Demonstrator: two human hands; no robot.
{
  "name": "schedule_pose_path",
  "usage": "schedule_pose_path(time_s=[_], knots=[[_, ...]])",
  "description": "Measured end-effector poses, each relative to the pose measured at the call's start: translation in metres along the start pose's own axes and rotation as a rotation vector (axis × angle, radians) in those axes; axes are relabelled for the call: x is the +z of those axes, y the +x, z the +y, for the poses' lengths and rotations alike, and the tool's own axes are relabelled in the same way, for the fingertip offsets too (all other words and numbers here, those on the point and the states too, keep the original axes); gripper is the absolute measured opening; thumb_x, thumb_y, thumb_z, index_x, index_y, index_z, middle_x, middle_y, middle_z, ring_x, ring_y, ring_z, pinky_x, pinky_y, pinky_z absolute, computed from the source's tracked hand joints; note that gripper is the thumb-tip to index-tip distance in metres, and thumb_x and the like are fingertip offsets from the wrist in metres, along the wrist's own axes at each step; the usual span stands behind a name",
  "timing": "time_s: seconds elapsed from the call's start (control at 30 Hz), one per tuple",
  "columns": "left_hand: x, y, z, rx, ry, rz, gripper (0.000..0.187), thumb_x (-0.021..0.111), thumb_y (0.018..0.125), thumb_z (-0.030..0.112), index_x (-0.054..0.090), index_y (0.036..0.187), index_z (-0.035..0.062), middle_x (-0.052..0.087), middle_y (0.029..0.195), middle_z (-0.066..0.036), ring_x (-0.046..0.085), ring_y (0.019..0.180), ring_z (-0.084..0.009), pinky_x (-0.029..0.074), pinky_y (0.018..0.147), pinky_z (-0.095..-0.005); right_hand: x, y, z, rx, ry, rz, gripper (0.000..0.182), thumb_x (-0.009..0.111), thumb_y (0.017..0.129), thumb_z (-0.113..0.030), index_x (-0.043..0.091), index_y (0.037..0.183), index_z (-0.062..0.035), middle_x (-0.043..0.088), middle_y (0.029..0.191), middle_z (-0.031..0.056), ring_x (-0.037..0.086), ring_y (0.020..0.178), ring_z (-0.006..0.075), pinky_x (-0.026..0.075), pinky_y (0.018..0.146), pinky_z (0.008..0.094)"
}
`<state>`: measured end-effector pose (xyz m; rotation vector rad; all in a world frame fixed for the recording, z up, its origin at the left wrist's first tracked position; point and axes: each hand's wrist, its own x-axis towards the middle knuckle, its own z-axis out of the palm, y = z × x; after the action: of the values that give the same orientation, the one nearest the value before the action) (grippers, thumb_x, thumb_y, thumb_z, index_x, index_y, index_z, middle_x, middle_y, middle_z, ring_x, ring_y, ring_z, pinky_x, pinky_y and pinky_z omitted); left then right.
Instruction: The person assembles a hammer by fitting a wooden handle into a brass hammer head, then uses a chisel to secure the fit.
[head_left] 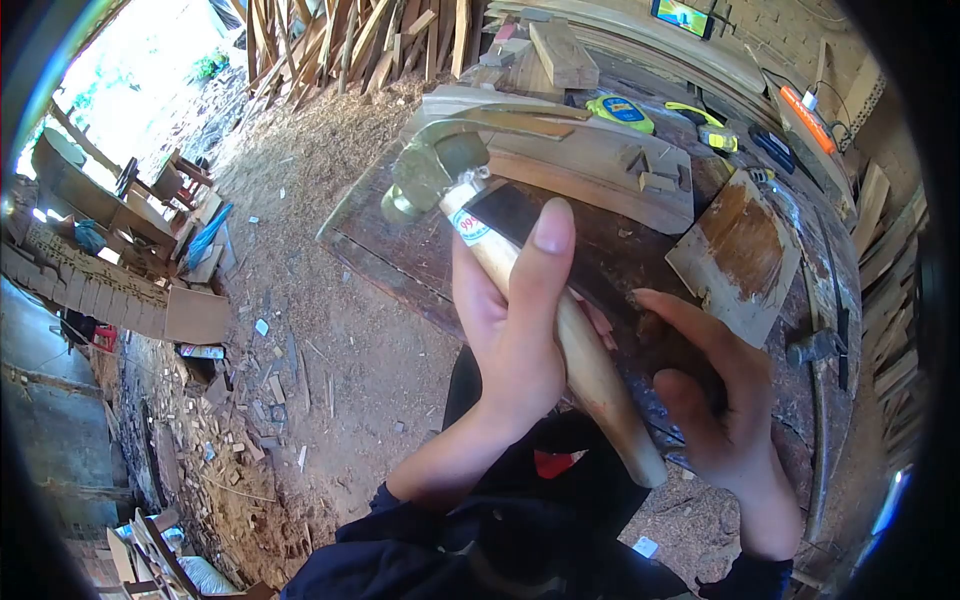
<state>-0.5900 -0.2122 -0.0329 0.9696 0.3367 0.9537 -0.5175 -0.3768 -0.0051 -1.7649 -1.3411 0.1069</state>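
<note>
My left hand (520, 320) is wrapped round the pale wooden handle of a claw hammer (590, 370), thumb lying along it. The hammer's metal head (440, 165) points up and to the left, with a round sticker just below it. Behind the handle runs a dark flat-bladed tool (515, 218), slanting toward my right hand (735, 390). The right fingers and thumb curl round its brown, shadowed end; I cannot tell its exact kind. Both hands are above the dark wooden workbench (390, 260).
On the bench lie a stained wood board (745, 250), a notched plank (620, 180), a tape measure (620, 113), a yellow-green tool (718, 138) and another hammer (815, 347). Wood strips (350, 40) lean at the back. A phone (683, 17) stands behind. Scraps and shavings cover the ground.
</note>
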Motion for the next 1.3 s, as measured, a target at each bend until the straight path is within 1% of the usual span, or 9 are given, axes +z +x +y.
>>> schedule_pose_path(time_s=[0.07,0.27,0.37,0.77,0.83,0.93,1.1,1.13,1.3], knots=[[0.003,0.0,0.001,0.022,0.01,0.028,0.041,0.055,0.106,0.044,0.052,0.099,0.0038,0.061,0.069,-0.009,0.058,0.043,-0.0179,0.048,0.039,-0.03,-0.002,-0.001,0.0,0.033,0.032,-0.024,0.051,0.073,0.092,-0.009,0.062,0.141,-0.002,0.074,0.117,0.0217,0.076,0.101,0.0319,0.057,0.088,0.0372],[-0.005,-0.003,-0.009,0.031,0.036,-0.012,0.03,0.063,0.106,0.028,0.05,0.12,0.0058,0.06,0.088,-0.004,0.059,0.061,-0.0103,0.048,0.053,-0.0231,0.0,0.001,-0.002,0.02,-0.057,0.008,0.049,0.072,0.092,-0.007,0.062,0.14,-0.0021,0.073,0.109,0.02,0.074,0.093,0.0338,0.057,0.083,0.0376],[-0.004,-0.006,-0.011,0.031,0.158,-0.041,0.038,0.059,0.106,0.044,0.047,0.11,0.0077,0.057,0.069,-0.005,0.057,0.044,-0.0169,0.049,0.041,-0.0296,-0.003,0.0,-0.001,0.07,-0.072,0.009,0.049,0.072,0.092,-0.005,0.062,0.14,-0.0028,0.072,0.102,0.0188,0.072,0.087,0.0337,0.056,0.079,0.0378],[-0.005,-0.001,-0.009,-0.024,0.152,0.008,0.038,0.052,0.107,0.05,0.049,0.113,0.0123,0.058,0.07,-0.007,0.058,0.045,-0.019,0.051,0.04,-0.0308,0.0,-0.002,0.007,0.07,-0.045,0.019,0.049,0.074,0.094,-0.01,0.062,0.141,-0.0043,0.071,0.1,0.0177,0.071,0.083,0.0331,0.055,0.074,0.0382],[-0.004,-0.006,-0.01,-0.013,0.066,0.02,0.032,0.053,0.111,0.031,0.047,0.131,0.0073,0.058,0.085,-0.004,0.056,0.06,-0.009,0.046,0.053,-0.0231,-0.004,-0.002,0.006,0.085,-0.039,0.009,0.049,0.074,0.094,-0.011,0.062,0.141,-0.0048,0.073,0.106,0.0179,0.073,0.091,0.0327,0.056,0.08,0.0379],[-0.015,0.002,-0.025,0.066,0.128,0.018,0.036,0.051,0.112,0.032,0.045,0.136,0.0061,0.058,0.092,-0.004,0.056,0.07,-0.0094,0.046,0.058,-0.0231,-0.008,-0.003,0.008,0.117,-0.019,-0.014,0.049,0.073,0.094,-0.012,0.062,0.142,-0.0052,0.074,0.11,0.0181,0.074,0.096,0.032,0.057,0.084,0.0383],[-0.011,0.002,-0.014,0.046,0.276,-0.022,0.035,0.046,0.113,0.038,0.046,0.129,0.0067,0.059,0.072,-0.006,0.056,0.055,-0.0139,0.045,0.052,-0.0265,-0.006,-0.006,0.019,0.034,-0.009,0.028,0.049,0.073,0.098,-0.021,0.059,0.143,-0.0081,0.073,0.102,0.0181,0.073,0.088,0.0365,0.058,0.077,0.0426],[-0.002,0.004,-0.019,0.081,0.318,0.11,0.046,0.045,0.109,0.055,0.057,0.116,0.0107,0.06,0.064,-0.007,0.057,0.044,-0.0171,0.043,0.041,-0.027,-0.007,-0.006,0.018,0.046,-0.005,0.022,0.049,0.073,0.098,-0.021,0.059,0.143,-0.0085,0.073,0.101,0.0178,0.073,0.088,0.0364,0.058,0.076,0.0428],[-0.01,0.01,-0.022,0.08,0.28,0.128,0.055,0.044,0.11,0.057,0.065,0.113,0.0055,0.06,0.063,-0.005,0.056,0.046,-0.0142,0.044,0.042,-0.0265,-0.009,-0.006,0.017,0.079,-0.034,0.006,0.048,0.072,0.099,-0.025,0.059,0.143,-0.0098,0.072,0.096,0.0169,0.073,0.084,0.0363,0.057,0.074,0.0431]])
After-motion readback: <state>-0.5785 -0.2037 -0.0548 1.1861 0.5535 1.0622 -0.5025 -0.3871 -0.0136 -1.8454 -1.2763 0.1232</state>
